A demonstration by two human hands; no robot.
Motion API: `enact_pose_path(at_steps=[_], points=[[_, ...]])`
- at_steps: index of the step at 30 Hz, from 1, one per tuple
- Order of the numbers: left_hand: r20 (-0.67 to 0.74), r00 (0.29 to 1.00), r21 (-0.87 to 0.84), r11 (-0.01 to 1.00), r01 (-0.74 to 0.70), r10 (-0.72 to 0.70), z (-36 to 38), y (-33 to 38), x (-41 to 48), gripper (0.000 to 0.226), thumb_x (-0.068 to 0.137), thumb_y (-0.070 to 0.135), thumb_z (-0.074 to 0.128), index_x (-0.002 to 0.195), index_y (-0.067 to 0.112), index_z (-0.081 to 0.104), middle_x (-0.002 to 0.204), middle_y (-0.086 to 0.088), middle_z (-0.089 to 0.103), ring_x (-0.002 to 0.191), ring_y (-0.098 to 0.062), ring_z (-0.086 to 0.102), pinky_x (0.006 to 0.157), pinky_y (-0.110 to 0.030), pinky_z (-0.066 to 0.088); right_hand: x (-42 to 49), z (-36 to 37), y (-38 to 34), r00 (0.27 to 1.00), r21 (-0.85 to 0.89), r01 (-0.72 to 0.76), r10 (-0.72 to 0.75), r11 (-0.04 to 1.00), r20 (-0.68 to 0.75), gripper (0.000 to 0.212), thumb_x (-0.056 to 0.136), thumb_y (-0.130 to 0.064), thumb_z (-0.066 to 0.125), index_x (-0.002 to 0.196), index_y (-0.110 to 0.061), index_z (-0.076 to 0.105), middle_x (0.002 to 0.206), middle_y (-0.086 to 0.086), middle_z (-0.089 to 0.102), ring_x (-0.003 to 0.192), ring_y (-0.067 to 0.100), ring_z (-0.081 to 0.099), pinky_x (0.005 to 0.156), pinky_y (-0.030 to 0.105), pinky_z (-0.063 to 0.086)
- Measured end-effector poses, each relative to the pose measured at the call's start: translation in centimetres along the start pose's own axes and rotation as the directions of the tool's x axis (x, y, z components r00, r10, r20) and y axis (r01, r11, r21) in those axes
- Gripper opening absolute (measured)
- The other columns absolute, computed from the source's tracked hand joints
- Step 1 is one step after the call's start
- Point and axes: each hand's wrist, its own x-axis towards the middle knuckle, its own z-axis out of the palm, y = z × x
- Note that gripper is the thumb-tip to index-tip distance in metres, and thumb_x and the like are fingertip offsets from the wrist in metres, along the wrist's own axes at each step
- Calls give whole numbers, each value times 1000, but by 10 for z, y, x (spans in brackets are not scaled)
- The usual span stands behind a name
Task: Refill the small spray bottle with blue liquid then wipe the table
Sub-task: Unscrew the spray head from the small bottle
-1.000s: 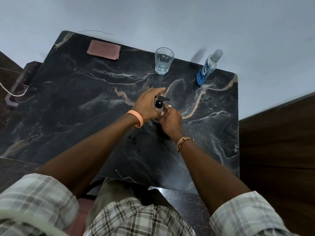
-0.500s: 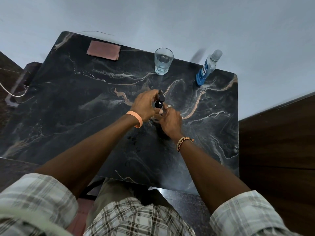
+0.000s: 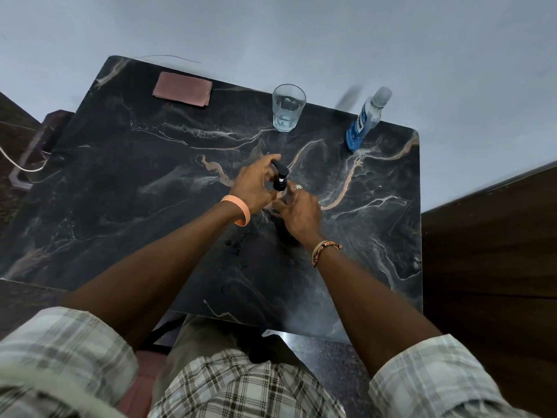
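The small spray bottle stands mid-table; its black pump head [image 3: 280, 176] rises between my hands. My left hand [image 3: 256, 185] curls its fingers round the pump head. My right hand [image 3: 297, 211] holds the bottle's clear body, which is mostly hidden behind my fingers. A bottle of blue liquid [image 3: 363, 123] with a clear cap leans at the far right edge of the black marble table [image 3: 135, 191]. A folded reddish-brown cloth [image 3: 182, 89] lies flat at the far left.
A drinking glass [image 3: 287, 108] with some clear water stands at the back, between the cloth and the blue bottle. A pale wall runs behind the table. A dark wooden surface [image 3: 488, 251] borders the table's right side.
The pump head's nozzle has turned from pointing right to pointing back-left, and the head stands higher above the bottle. My left hand's fingers have turned with it. The right hand stays on the body.
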Motion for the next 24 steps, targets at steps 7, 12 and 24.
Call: enact_pose_path(at_steps=[7,12,24], points=[[-2,1000,-85,996,12,-12,0,3,-1,86,62,9,85,138,23,47,120,4,65,106,-7,62,94,-25,50,0,-1,0,1000,8,-2,2,1000,16,36,87,-38,72,119,-24,63,70,-3,63,68,21,63,59,33,49],[-40,999,-59,998,33,-35,-1,5,0,80,58,14,90,128,26,55,120,1,64,106,-15,63,94,-36,53,1,-3,-1,999,9,-17,16,1000,35,43,86,-36,73,126,-27,61,81,0,69,78,22,66,67,37,55],[-46,988,122,982,-143,150,-16,25,-4,34,60,30,88,85,20,67,84,5,67,80,-16,61,76,-42,52,-5,-13,-11,999,25,-6,5,1000,44,68,70,-39,86,126,-23,51,101,-1,67,101,19,62,75,31,50]])
